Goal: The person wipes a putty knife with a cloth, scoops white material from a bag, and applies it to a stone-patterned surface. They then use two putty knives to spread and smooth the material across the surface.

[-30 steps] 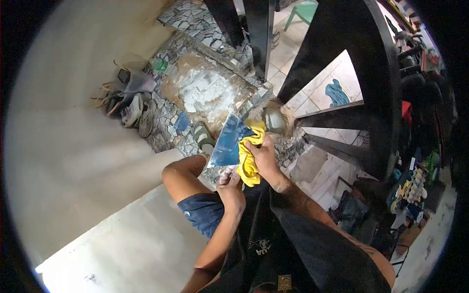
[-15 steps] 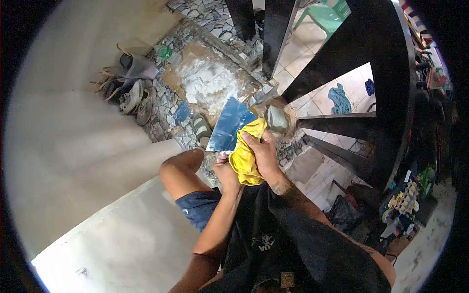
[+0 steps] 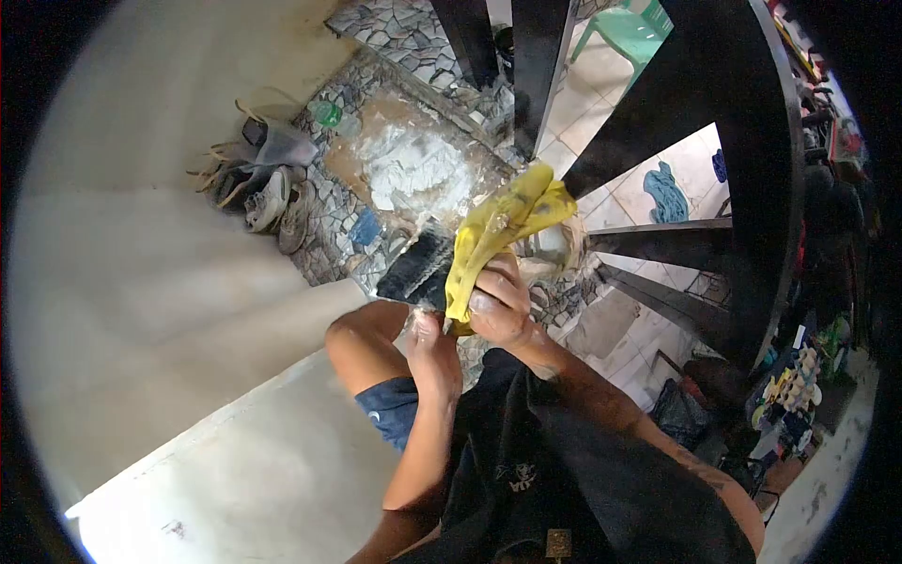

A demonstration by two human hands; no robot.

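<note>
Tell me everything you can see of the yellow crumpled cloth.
The yellow crumpled cloth looks like soft, thin fabric, creased, with greyish smudges on its upper part. It is held off the floor, its upper end flaring toward the picture's upper right, its lower end narrowing between the hands. The right hand's grip clutches it. It borders the dark flat blade; whether it touches the left hand is unclear.

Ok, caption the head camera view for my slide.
Right hand holding a yellow cloth beside the trowel in the left hand.
</note>
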